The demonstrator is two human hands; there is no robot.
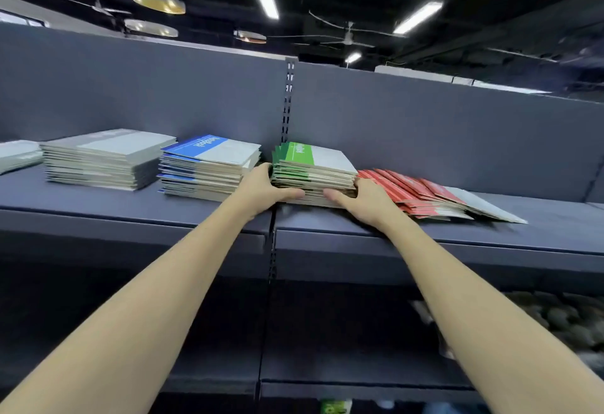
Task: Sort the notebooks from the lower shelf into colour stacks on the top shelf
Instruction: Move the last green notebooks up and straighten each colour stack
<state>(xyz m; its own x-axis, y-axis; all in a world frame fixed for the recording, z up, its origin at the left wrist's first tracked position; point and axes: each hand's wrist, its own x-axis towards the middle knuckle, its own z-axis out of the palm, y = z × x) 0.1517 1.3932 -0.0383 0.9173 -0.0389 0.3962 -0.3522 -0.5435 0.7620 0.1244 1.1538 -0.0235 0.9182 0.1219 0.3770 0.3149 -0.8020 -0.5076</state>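
Observation:
On the top shelf (137, 214) stand colour stacks of notebooks: a grey stack (104, 158), a blue stack (209, 165), a green stack (313, 168) and a slumped, fanned-out red stack (425, 198). My left hand (264, 188) grips the green stack's left side, thumb along its front edge. My right hand (359, 198) grips the green stack's right front corner, between it and the red notebooks. The fingers of both hands are hidden behind the stack.
Another pale grey stack (18, 155) lies at the far left edge. A slotted upright (287, 103) divides the grey back panel. The lower shelf (359, 384) is dark, with blurred items (555, 322) at right and a green item (335, 407) at the bottom.

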